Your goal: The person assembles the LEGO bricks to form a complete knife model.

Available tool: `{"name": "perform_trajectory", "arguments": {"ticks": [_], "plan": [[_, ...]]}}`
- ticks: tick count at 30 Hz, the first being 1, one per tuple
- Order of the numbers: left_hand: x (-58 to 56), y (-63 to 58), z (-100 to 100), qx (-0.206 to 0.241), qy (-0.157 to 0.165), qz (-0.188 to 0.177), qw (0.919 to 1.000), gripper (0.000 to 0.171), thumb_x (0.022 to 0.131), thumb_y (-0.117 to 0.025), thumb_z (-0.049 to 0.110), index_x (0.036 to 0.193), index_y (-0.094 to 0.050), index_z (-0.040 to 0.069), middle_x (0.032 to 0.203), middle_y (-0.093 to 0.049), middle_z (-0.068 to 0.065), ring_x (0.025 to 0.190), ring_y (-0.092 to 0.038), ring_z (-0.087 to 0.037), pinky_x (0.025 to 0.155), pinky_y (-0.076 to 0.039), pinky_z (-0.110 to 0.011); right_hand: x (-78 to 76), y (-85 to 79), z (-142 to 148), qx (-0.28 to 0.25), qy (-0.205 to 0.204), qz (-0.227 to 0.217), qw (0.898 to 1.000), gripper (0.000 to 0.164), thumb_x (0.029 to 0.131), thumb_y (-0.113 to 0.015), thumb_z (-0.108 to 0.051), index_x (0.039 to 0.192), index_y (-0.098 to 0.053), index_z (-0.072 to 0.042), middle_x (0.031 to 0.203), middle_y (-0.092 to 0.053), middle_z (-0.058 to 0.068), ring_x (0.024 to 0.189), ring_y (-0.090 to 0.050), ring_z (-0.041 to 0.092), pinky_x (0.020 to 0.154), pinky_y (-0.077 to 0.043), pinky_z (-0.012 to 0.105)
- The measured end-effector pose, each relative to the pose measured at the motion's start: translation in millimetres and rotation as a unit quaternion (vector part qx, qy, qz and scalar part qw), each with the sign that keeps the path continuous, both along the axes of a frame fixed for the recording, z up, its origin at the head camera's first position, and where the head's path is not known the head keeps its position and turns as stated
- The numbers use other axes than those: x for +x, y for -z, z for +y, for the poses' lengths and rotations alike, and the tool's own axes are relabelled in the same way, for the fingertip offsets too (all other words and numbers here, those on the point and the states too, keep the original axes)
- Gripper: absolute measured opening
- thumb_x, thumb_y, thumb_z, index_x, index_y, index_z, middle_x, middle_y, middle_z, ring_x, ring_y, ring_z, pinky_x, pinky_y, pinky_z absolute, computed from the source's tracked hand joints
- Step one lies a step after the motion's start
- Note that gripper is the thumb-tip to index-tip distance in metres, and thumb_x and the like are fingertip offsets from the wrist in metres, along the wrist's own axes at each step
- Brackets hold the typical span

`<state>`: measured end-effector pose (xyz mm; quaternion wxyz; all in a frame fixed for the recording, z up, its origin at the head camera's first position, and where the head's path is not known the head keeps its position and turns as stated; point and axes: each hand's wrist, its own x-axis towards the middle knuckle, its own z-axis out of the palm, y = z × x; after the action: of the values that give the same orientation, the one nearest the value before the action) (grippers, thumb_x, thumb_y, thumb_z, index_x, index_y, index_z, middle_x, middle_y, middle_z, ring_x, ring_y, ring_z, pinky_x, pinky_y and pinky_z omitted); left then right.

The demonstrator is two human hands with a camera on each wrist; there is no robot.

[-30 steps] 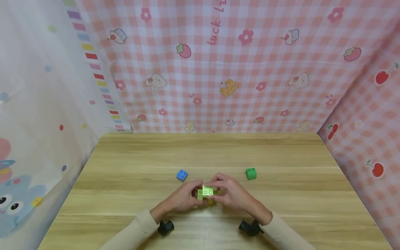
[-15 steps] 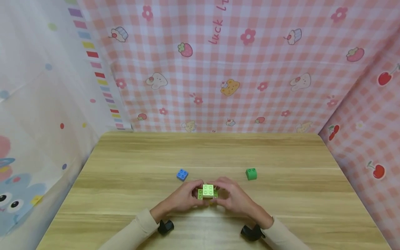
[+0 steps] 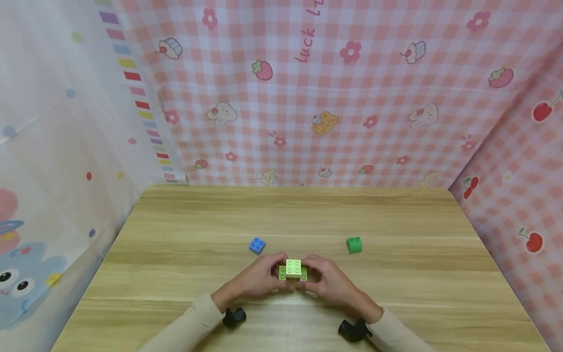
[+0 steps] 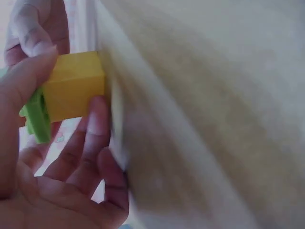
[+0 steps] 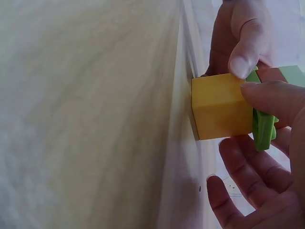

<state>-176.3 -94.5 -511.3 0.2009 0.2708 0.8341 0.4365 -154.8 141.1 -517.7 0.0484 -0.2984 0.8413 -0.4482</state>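
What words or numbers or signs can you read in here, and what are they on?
"luck", on the pink checked cloth.
"l…", after it, cut off by the picture's edge.
A mark at the cloth's bottom edge: too small to read.
Yellow block, lime block, blue block, green block: nothing readable.

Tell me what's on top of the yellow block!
On the yellow block sits a green piece, then a reddish piece, then a pale green brick. The yellow top is covered.
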Motion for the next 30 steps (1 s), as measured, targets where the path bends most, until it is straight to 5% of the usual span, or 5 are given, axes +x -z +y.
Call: {"name": "perform_trajectory", "arguments": {"ticks": [7,14,18,23,30], "plan": [[-1.4,-14.8,-12.1,0.005,0.012,-0.028,0.9995,0.051,0.081,-0.083,0.025,0.125,-0.058,0.021,0.114,-0.063,0.003,0.088,-0.064,-0.012,0.073,-0.052,-0.025,1.5,-1.1,-0.5,0.006,0.008,0.003,1.000,0.037,0.084,-0.080,-0.017,0.119,-0.068,-0.014,0.107,-0.065,-0.010,0.092,-0.058,0.006,0.079,-0.051,0.028],[-8.3,-31.9,-38.7,0.005,-0.018,0.017,0.9997,0.050,0.085,-0.080,0.023,0.129,-0.059,0.010,0.127,-0.062,-0.008,0.093,-0.062,-0.015,0.080,-0.051,-0.028,2.6,-1.8,-0.3,0.012,0.011,0.003,1.000,0.037,0.084,-0.080,-0.018,0.118,-0.067,-0.013,0.108,-0.065,-0.010,0.092,-0.058,0.007,0.078,-0.050,0.026],[-17.7,-29.2,-53.3,0.024,-0.074,0.040,0.9962,0.043,0.085,-0.079,0.016,0.124,-0.061,0.009,0.119,-0.064,-0.010,0.088,-0.061,-0.016,0.078,-0.050,-0.029,2.7,-1.5,-0.1,0.013,0.012,0.000,1.000,0.038,0.084,-0.080,-0.018,0.119,-0.067,-0.012,0.107,-0.064,-0.010,0.090,-0.057,0.007,0.076,-0.050,0.025],[-30.9,-19.2,-67.5,0.038,-0.159,0.023,0.9863,0.046,0.084,-0.081,0.016,0.124,-0.061,0.010,0.119,-0.063,-0.008,0.089,-0.055,-0.020,0.078,-0.047,-0.031,3.1,-1.8,-0.1,0.014,0.014,-0.005,1.000,0.038,0.085,-0.079,-0.018,0.120,-0.067,-0.012,0.107,-0.064,-0.010,0.089,-0.056,0.006,0.074,-0.050,0.025],[-41.6,-6.0,-74.8,0.025,-0.163,0.000,0.9863,0.059,0.080,-0.084,0.018,0.131,-0.056,0.010,0.127,-0.059,-0.013,0.084,-0.051,-0.021,0.069,-0.044,-0.028,3.8,-2.1,-0.4,0.010,0.017,-0.016,1.000,0.037,0.084,-0.080,-0.017,0.118,-0.067,-0.013,0.106,-0.064,-0.011,0.091,-0.057,0.007,0.077,-0.051,0.027]]}}
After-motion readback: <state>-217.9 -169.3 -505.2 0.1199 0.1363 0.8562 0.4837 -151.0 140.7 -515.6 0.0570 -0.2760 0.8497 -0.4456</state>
